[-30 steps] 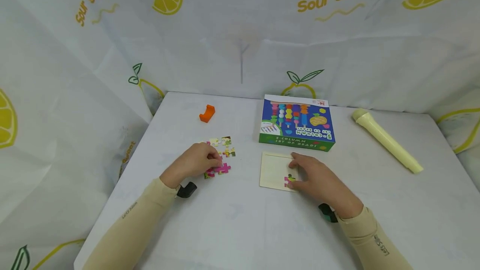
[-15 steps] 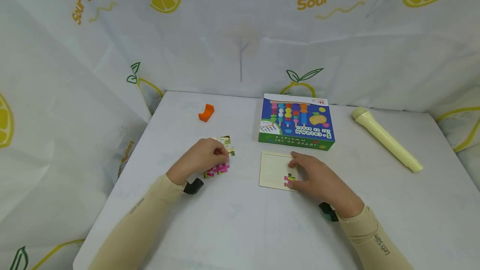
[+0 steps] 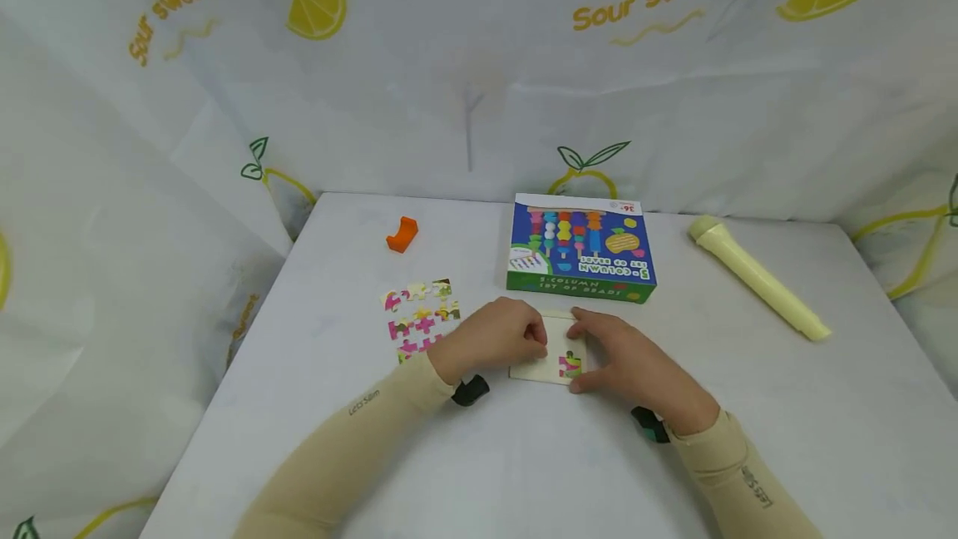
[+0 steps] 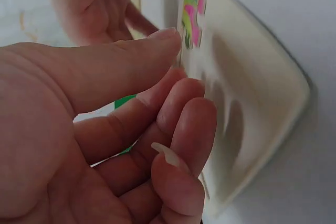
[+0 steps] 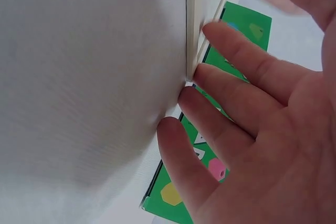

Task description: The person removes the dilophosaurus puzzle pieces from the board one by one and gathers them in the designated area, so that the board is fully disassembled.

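A shallow cream puzzle board (image 3: 530, 370) lies on the table, with a pink-and-green puzzle piece (image 3: 570, 365) set in its near right corner. Over the board's left part, my left hand (image 3: 497, 335) pinches thumb to forefinger; whatever is between the tips is mostly hidden. In the left wrist view its thumb (image 4: 131, 66) comes close to the board's surface. My right hand (image 3: 636, 360) holds the board at its right side, thumb by the near edge and fingertips by the far corner. Loose puzzle pieces (image 3: 424, 323) lie in rows to the left, partly behind my left hand.
A blue and green bead-set box (image 3: 580, 248) stands just behind the board. An orange arch-shaped block (image 3: 402, 234) lies at the back left. To the right is a pale yellow toy microphone (image 3: 759, 277). A white printed cloth (image 3: 464, 65) hangs behind the table.
My left hand has moved right, from above the loose puzzle pieces to over the board, uncovering most of the pieces. My right hand stays at the board's right side.
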{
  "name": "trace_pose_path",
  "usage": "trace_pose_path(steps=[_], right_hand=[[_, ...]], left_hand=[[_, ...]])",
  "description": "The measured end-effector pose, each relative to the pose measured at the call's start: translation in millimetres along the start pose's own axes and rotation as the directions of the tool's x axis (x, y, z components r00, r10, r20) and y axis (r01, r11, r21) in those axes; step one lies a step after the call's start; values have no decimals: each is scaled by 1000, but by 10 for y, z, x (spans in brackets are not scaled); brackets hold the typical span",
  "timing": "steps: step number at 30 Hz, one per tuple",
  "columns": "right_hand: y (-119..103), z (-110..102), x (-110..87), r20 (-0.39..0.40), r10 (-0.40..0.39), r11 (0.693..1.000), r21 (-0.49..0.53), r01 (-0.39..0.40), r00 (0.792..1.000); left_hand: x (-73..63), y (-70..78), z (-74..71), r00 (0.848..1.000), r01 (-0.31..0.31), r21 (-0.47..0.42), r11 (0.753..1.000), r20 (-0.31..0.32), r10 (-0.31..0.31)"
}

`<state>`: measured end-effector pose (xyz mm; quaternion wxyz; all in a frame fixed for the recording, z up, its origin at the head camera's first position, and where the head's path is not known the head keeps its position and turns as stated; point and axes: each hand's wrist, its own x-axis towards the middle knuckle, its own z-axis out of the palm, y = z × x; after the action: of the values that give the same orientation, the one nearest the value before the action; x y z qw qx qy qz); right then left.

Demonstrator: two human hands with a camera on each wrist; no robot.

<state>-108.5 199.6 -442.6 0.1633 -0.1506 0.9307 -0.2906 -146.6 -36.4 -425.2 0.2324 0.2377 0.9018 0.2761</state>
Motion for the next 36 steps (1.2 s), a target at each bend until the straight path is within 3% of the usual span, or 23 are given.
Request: trace_pose_path(steps=[5,10,27,36], right_hand=[[3,42,26,-8,-29,999,-20,28,1000],[-25,60,59,-5,-29,999,-46,28,1000],[-39,17,4,6,-16,996,-87,16,1000],[-20,9,-7,-9,-33,996,-79,32,999]], left_hand=[[113,112,146,1000,-13,64,998,-5,13],[127,157,186,1000,-10,114,993,-11,11],[190,203,278,999,-35,98,995,12,34],[190,223,269,998,-52,50,997,-35,54]])
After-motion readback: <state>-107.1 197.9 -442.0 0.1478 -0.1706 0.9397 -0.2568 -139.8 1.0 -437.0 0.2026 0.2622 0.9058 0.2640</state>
